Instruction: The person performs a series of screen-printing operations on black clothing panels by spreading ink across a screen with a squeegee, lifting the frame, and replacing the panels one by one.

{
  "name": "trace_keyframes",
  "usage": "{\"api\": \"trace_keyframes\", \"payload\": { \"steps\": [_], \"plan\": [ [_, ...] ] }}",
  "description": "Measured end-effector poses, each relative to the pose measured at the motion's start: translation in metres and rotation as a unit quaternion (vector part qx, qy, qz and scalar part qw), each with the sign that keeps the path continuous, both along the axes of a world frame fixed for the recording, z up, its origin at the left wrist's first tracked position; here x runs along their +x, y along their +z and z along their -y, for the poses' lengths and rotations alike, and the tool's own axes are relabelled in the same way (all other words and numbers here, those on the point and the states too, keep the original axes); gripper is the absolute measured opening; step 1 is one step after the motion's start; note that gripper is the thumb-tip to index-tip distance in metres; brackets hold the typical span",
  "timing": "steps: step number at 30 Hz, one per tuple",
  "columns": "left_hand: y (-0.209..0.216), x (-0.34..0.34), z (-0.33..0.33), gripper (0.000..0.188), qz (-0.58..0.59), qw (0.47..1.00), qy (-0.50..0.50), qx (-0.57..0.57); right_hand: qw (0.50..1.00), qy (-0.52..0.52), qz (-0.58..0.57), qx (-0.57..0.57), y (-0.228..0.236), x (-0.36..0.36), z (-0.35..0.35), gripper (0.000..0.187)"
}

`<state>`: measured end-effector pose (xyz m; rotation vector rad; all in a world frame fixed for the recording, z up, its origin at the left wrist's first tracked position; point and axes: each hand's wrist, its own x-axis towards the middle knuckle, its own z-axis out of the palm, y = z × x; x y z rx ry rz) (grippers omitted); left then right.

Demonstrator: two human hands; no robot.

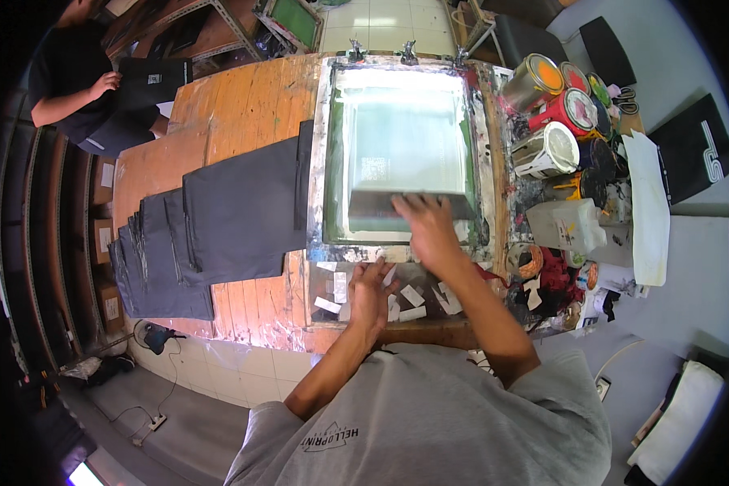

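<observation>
A screen printing frame (322, 154) lies on the bench in front of me, with white ink (405, 81) heaped along the far end of its pale mesh. My right hand (426, 223) grips a wide squeegee (373, 202), tilted on the mesh toward the near end. A small square pattern shows in the mesh just beyond the blade. At the frame's near edge, my left hand (368, 292) has its fingers curled against the wood; its fingertips are partly hidden. Whatever lies beneath the screen cannot be seen.
Overlapping black flat pieces (243, 202) cover the wooden table (251, 97) at left. Open ink cans (547, 150) crowd the right side, near a plastic jug (563, 225). Clamps (409, 53) hold the frame's far edge. A co-worker (73, 89) at far left holds a black piece.
</observation>
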<state>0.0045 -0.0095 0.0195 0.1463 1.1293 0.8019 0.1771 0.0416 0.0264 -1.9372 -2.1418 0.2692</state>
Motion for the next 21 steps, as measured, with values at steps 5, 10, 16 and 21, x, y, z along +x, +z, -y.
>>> {"api": "trace_keyframes", "payload": {
  "steps": [5, 10, 16, 21],
  "plan": [
    [-0.012, 0.002, 0.000, 0.037, 0.002, 1.000, 0.008, 0.013, 0.996, -0.005, -0.064, -0.060, 0.030, -0.025, 0.048, 0.052],
    [-0.030, 0.002, -0.003, 0.054, -0.004, 1.000, 0.017, -0.008, 0.983, -0.034, -0.140, -0.115, 0.026, -0.010, 0.025, 0.054],
    [-0.042, -0.001, 0.004, 0.031, 0.005, 0.998, 0.063, -0.030, 0.990, -0.005, -0.066, -0.126, 0.006, -0.023, 0.053, 0.054],
    [-0.043, -0.002, 0.007, 0.023, -0.009, 0.997, 0.067, -0.033, 0.998, -0.038, -0.049, 0.016, -0.019, -0.032, 0.046, 0.052]
  ]
}}
